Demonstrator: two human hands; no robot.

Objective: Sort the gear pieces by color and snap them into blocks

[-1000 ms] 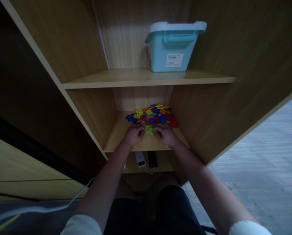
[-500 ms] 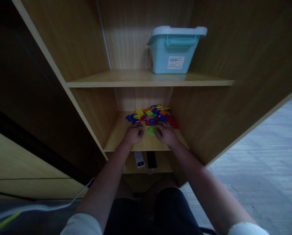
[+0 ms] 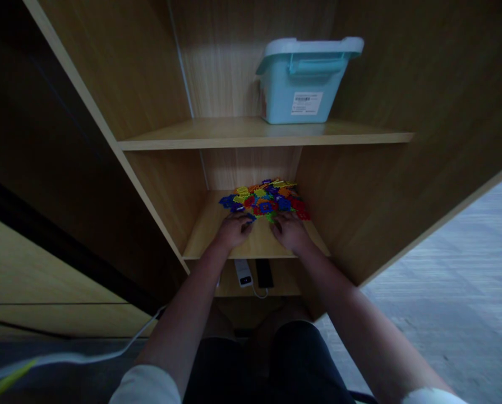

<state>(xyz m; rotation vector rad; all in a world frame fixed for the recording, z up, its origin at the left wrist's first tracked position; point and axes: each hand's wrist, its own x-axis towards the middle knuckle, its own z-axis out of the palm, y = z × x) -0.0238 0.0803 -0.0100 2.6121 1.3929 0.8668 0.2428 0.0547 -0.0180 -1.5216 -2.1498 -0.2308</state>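
A heap of colourful plastic snowflake building pieces (image 3: 261, 197) lies at the back of the middle shelf, in blue, red, yellow, orange and green. At its front left my left hand (image 3: 234, 230) is closed, with a blue snowflake piece (image 3: 251, 217) at its fingertips. My right hand (image 3: 291, 231) is at the front right of the heap. Its fingers are curled against a green snowflake piece (image 3: 271, 216). The fingertips of both hands are partly hidden.
A light blue lidded storage box (image 3: 303, 84) stands on the upper shelf (image 3: 217, 134). Below the middle shelf lie a white power bank (image 3: 243, 274) with a cable and a black flat device (image 3: 263, 273). Wooden side panels (image 3: 360, 185) close in both sides.
The green piece that lay on the shelf between my hands is now farther back, by my right fingers. A blue piece has come into view at my left fingertips.
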